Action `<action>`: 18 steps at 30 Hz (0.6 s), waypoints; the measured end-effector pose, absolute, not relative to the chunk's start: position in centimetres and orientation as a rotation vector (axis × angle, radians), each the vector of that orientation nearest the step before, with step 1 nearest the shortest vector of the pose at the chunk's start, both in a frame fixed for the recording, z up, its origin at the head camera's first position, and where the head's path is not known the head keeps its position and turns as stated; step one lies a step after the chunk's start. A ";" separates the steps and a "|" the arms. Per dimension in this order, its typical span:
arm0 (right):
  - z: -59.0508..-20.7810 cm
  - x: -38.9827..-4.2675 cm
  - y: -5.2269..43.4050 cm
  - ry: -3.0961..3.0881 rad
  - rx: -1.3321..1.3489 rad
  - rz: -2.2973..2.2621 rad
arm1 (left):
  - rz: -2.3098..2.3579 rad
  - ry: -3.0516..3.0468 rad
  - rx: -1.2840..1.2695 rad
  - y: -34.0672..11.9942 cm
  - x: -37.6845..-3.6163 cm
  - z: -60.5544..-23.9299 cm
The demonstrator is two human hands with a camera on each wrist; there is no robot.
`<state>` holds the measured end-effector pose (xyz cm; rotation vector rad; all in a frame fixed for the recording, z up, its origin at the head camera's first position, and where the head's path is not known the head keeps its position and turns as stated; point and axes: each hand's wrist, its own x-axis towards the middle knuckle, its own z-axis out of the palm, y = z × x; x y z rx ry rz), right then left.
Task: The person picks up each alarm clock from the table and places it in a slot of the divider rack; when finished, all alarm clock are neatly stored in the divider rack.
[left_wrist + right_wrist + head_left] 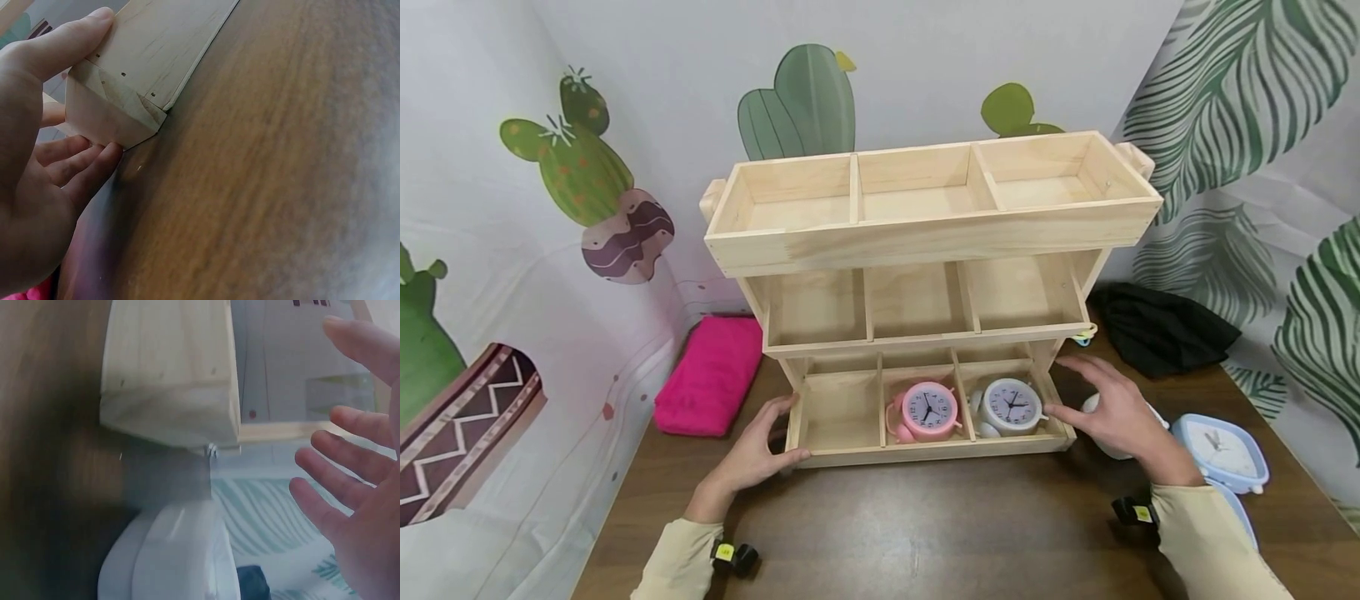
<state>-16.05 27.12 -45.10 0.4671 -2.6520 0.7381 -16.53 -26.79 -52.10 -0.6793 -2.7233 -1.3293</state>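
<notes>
The left hand (752, 454) holds the lower left corner of the wooden shelf rack (925, 229), thumb on the front board and fingers curled behind the corner. The right hand (1116, 408) hovers spread wide just beside the rack's lower right corner, not touching it. Between the hands, the pink alarm clock (927, 410) and grey alarm clock (1011, 406) sit in the bottom tier's middle and right compartments.

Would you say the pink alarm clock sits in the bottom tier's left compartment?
No, the pink alarm clock sits in the middle compartment of the bottom tier, beside the grey alarm clock.
</notes>
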 end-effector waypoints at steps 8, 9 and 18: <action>-45.3 -15.8 28.6 -2.725 0.340 0.742 | -1.349 -2.716 -0.685 -26.9 -16.6 -52.1; -45.4 -15.8 28.8 -2.725 0.338 0.741 | -1.351 -2.716 -0.689 -26.9 -16.6 -52.1; -46.1 -15.7 30.4 -2.761 0.312 0.733 | -1.376 -2.717 -0.703 -26.2 -15.9 -50.3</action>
